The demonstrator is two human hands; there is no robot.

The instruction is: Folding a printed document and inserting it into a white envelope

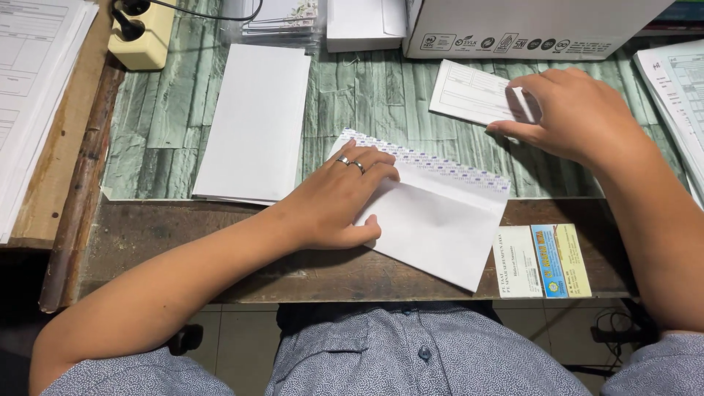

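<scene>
My left hand [339, 196], with two rings on it, lies flat on a white envelope [434, 224] whose flap with a blue patterned lining is open; the envelope sits slanted at the desk's front edge. My right hand [576, 114] rests farther back on a folded printed slip of paper [469, 92], fingers curled over its right end with a small white fold between them.
A stack of white envelopes [255, 121] lies to the left. A cardboard box [528, 26] and packs of paper stand at the back. A power strip [143, 37] sits at back left. Printed sheets [33, 81] lie left and right. Two small cards [544, 260] are stuck near the front edge.
</scene>
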